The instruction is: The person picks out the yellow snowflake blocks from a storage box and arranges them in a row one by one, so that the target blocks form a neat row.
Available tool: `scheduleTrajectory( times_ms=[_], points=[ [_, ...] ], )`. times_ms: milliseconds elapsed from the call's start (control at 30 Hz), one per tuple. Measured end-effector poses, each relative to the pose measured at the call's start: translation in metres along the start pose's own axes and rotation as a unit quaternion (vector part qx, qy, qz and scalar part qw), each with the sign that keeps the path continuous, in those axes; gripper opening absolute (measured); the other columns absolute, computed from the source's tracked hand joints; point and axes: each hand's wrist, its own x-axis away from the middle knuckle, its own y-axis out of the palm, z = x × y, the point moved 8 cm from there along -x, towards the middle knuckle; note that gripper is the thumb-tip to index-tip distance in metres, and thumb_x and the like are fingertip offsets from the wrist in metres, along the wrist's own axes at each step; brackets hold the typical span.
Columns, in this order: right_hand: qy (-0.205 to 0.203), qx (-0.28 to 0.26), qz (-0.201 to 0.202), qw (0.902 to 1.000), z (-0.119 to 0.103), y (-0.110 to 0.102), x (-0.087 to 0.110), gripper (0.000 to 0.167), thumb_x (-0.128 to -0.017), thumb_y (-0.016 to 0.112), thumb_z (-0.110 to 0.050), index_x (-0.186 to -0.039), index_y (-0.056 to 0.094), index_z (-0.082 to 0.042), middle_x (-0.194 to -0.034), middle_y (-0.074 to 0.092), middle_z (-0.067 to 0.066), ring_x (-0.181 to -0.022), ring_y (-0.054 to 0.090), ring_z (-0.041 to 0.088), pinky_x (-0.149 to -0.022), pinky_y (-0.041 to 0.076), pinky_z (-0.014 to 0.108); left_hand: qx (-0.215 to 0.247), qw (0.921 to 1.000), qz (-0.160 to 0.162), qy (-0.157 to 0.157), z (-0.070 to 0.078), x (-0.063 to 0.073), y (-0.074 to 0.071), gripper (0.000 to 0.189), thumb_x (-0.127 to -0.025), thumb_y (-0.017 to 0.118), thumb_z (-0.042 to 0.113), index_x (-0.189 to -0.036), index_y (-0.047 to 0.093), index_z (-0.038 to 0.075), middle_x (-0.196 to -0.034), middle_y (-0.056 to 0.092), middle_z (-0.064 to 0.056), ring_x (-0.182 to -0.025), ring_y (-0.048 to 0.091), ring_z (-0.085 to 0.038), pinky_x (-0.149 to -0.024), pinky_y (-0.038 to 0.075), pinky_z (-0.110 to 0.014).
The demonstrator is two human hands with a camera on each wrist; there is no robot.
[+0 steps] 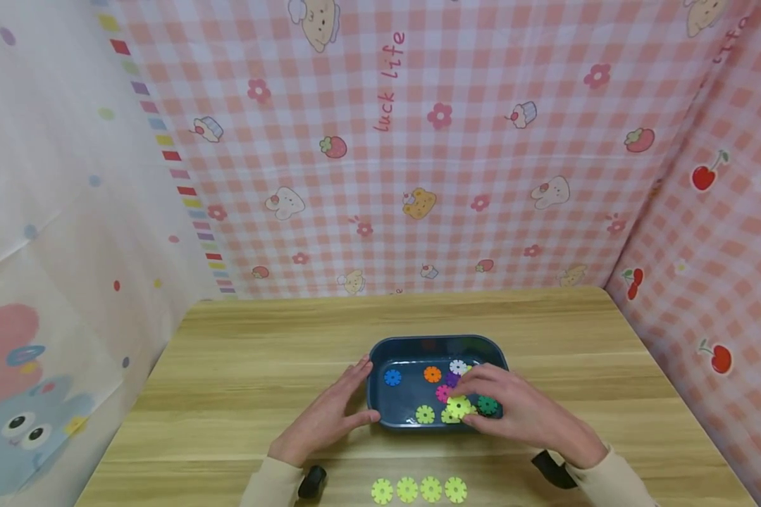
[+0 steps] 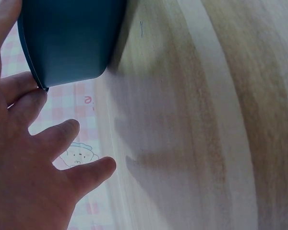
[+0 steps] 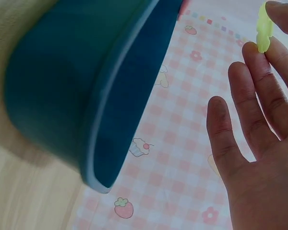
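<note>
A dark blue plastic tray (image 1: 387,420) stands on the table with loose notched plastic discs inside. My left hand (image 1: 330,410) rests at its left end, fingertips on the rim and thumb by the near corner; the other fingers are spread in the left wrist view. Over the tray's right part, my right hand (image 1: 514,405) pinches a yellow-green notched disc (image 3: 264,28) between thumb and fingertips. Below it lie a pink disc (image 1: 443,393), a purple one partly hidden, a white disc (image 1: 458,367) and a green disc (image 1: 487,405).
Farther left in the tray are a blue disc (image 1: 392,378), an orange disc (image 1: 432,374) and a yellow-green disc (image 1: 425,414). Several yellow-green discs (image 1: 407,489) lie in a row at the table's near side. A checked cloth (image 1: 412,162) hangs behind the wooden table (image 1: 260,366).
</note>
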Motion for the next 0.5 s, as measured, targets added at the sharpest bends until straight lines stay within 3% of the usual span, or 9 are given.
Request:
scheduleTrajectory(
  times_ms=[267, 500],
  points=[
    [-0.035, 0.031, 0.009, 0.9988, -0.002, 0.004, 0.013, 0.029, -0.093, 0.081, -0.023, -0.121, 0.074, -0.025, -0.123, 0.064, -0.011, -0.111, 0.061, 0.011, -0.09, 0.059, 0.036, -0.005, 1.0, 0.0, -0.001, 0.002, 0.0, -0.001, 0.085, -0.097, 0.071, 0.044, -0.165, 0.03, 0.016, -0.172, 0.018, 0.0, -0.156, 0.02, -0.036, -0.122, 0.027, -0.057],
    [-0.036, 0.027, -0.015, 0.9989, -0.001, 0.012, 0.026, 0.033, -0.089, 0.084, -0.02, -0.119, 0.073, -0.027, -0.12, 0.064, -0.014, -0.108, 0.06, 0.008, -0.09, 0.059, 0.032, -0.008, 1.0, -0.003, -0.003, 0.003, -0.001, -0.002, 0.085, -0.097, 0.072, 0.044, -0.165, 0.029, 0.015, -0.172, 0.018, -0.001, -0.156, 0.02, -0.036, -0.122, 0.027, -0.057]
  ],
)
